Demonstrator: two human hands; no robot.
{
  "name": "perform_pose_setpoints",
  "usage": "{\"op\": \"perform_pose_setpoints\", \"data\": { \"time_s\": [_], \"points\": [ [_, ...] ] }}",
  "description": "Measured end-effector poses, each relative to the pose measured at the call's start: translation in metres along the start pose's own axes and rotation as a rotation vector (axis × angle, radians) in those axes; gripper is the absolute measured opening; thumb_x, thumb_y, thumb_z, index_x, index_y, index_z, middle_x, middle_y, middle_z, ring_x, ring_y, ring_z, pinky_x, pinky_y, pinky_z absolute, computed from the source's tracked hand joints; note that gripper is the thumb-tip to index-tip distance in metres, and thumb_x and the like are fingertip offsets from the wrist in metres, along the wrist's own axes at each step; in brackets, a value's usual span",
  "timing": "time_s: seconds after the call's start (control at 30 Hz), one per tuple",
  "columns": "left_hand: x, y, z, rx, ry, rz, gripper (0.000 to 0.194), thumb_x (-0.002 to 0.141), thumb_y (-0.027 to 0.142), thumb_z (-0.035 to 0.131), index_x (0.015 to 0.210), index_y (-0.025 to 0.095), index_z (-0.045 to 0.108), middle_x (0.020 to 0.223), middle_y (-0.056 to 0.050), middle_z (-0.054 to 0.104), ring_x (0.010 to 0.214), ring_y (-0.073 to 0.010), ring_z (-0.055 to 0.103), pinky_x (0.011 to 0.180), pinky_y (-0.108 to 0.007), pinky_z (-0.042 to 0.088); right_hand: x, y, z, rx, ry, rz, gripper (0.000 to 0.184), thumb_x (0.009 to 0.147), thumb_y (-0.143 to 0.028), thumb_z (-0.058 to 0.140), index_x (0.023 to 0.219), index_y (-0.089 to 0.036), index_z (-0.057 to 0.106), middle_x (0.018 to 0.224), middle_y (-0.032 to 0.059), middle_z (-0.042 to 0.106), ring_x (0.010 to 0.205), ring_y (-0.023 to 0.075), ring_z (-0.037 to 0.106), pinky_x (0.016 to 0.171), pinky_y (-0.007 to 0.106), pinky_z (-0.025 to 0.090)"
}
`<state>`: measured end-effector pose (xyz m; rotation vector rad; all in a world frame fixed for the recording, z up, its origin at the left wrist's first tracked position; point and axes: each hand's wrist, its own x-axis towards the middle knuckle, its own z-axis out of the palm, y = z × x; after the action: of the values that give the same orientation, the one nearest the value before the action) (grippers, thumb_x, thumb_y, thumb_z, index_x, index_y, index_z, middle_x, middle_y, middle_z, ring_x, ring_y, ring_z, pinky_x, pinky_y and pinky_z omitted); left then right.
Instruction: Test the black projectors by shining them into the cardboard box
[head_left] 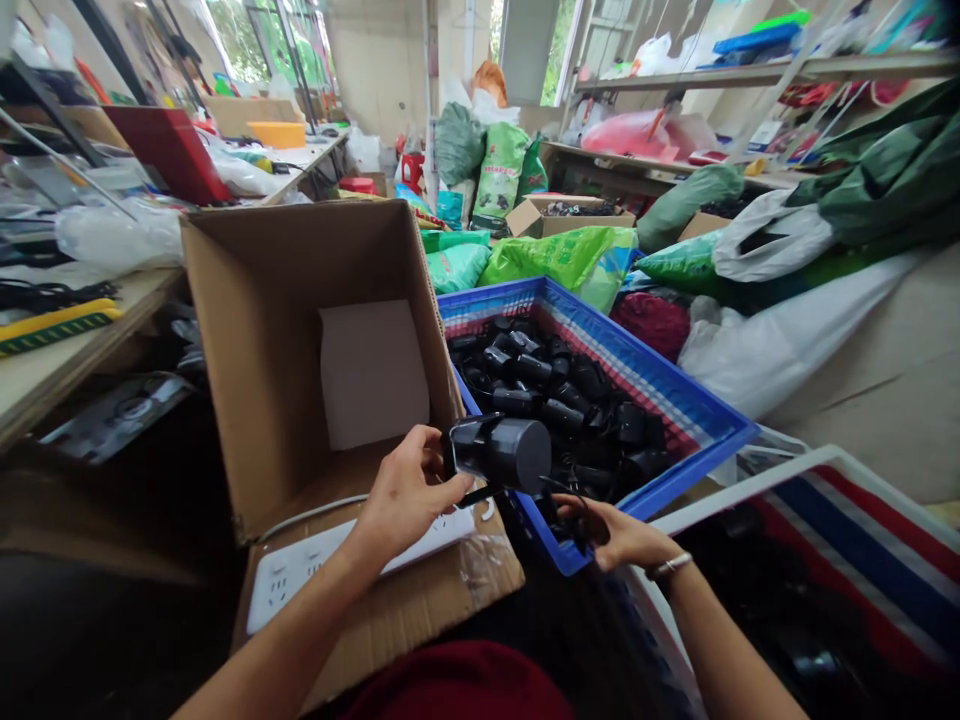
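Note:
Over the near corner of a blue plastic basket (pixel 660 492), my left hand (pixel 401 490) grips a black cylindrical device (pixel 517 455) by its narrower, glossy end. Its blunt round end points right. My right hand (pixel 619 535), with a bracelet at the wrist, is just below and to the right of the device. Its fingers are curled at the basket's corner around something small and dark, partly hidden; a thin black wire shows beside it. Many similar black cylindrical pieces (pixel 532 370) lie heaped in the basket on a striped lining.
A cardboard box (pixel 217 370) lies open towards me at left, with a white power strip (pixel 292 575) on its front flap. At right stands a white-rimmed crate (pixel 750 487) with striped lining and dark pieces. Green sacks (pixel 555 255) lie behind; a wooden table (pixel 90 340) stands left.

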<state>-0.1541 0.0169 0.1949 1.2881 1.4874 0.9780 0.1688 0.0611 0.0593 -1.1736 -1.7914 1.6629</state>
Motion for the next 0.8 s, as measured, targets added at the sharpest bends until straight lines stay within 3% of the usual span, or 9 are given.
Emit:
{"op": "perform_pose_setpoints", "data": {
  "time_s": [0.07,0.1,0.23,0.33,0.4,0.47,0.57,0.7,0.8],
  "points": [
    [-0.001,0.004,0.000,-0.100,0.002,-0.012,0.030,0.069,0.024,0.068,0.090,0.017,0.047,0.064,0.005,0.056,0.052,-0.0118,0.057,0.045,-0.025,0.052,-0.002,0.005,0.019,-0.028,-0.015,-0.027,0.111,0.029,-0.077,0.070,0.123,-0.018,0.057,0.098,0.0086,0.065,0.072,0.0193,0.063,0.061,0.033,0.053],
    [-0.002,0.006,-0.001,-0.155,0.011,-0.023,0.031,0.068,0.023,0.069,0.089,0.017,0.047,0.063,0.006,0.055,0.052,-0.0116,0.057,0.046,-0.025,0.053,-0.001,0.005,0.026,-0.057,-0.002,-0.040,0.106,0.031,-0.076,0.071,0.119,-0.017,0.060,0.093,0.0072,0.066,0.071,0.0193,0.062,0.062,0.033,0.053],
    [-0.007,0.009,-0.016,-0.326,0.075,-0.031,0.036,0.064,0.020,0.073,0.089,0.017,0.046,0.061,0.006,0.057,0.053,-0.0109,0.057,0.046,-0.025,0.055,0.010,0.000,0.043,-0.240,0.240,-0.105,0.044,0.069,-0.057,0.067,0.082,-0.016,0.070,0.078,0.0048,0.061,0.071,0.0187,0.058,0.068,0.035,0.050],
    [-0.015,0.006,-0.035,-0.446,0.142,-0.011,0.039,0.063,0.019,0.075,0.089,0.017,0.047,0.063,0.006,0.060,0.054,-0.0105,0.058,0.046,-0.025,0.056,0.025,-0.011,0.046,-0.363,0.499,-0.187,0.038,0.081,-0.051,0.056,0.088,-0.017,0.068,0.099,0.0101,0.054,0.095,0.0263,0.054,0.086,0.046,0.043],
    [-0.023,0.002,-0.050,-0.525,0.211,0.005,0.040,0.062,0.018,0.076,0.090,0.018,0.048,0.066,0.005,0.061,0.057,-0.0108,0.059,0.048,-0.025,0.057,0.036,-0.024,0.049,-0.411,0.583,-0.242,0.037,0.082,-0.049,0.055,0.097,-0.018,0.066,0.105,0.0111,0.051,0.101,0.0286,0.051,0.090,0.049,0.040],
    [-0.031,-0.003,-0.064,-0.589,0.287,0.018,0.042,0.060,0.017,0.077,0.091,0.017,0.049,0.067,0.005,0.062,0.059,-0.0116,0.060,0.048,-0.026,0.058,0.048,-0.041,0.057,-0.424,0.556,-0.285,0.034,0.085,-0.046,0.052,0.100,-0.019,0.065,0.094,0.0093,0.056,0.090,0.0259,0.056,0.083,0.046,0.046],
    [-0.042,-0.015,-0.083,-0.670,0.355,0.001,0.050,0.057,0.014,0.079,0.098,0.017,0.051,0.068,0.004,0.064,0.060,-0.0128,0.062,0.048,-0.026,0.058,0.065,-0.064,0.084,-0.409,0.371,-0.339,0.027,0.088,-0.041,0.050,0.097,-0.020,0.065,0.075,0.0058,0.063,0.069,0.0209,0.061,0.067,0.036,0.052],
    [-0.055,-0.038,-0.098,-0.741,0.401,-0.043,0.049,0.055,0.013,0.081,0.097,0.016,0.055,0.072,0.003,0.066,0.059,-0.0129,0.063,0.049,-0.027,0.058,0.089,-0.079,0.125,-0.411,0.127,-0.427,0.019,0.087,-0.032,0.052,0.091,-0.019,0.065,0.085,0.0063,0.067,0.072,0.0187,0.064,0.064,0.030,0.054],
    [-0.063,-0.054,-0.104,-0.770,0.428,-0.050,0.048,0.054,0.013,0.082,0.095,0.017,0.057,0.077,0.003,0.066,0.058,-0.0122,0.063,0.049,-0.028,0.059,0.104,-0.080,0.141,-0.458,0.020,-0.476,0.014,0.085,-0.021,0.053,0.089,-0.018,0.066,0.085,0.0062,0.066,0.077,0.0193,0.064,0.070,0.032,0.053]
  ]
}}
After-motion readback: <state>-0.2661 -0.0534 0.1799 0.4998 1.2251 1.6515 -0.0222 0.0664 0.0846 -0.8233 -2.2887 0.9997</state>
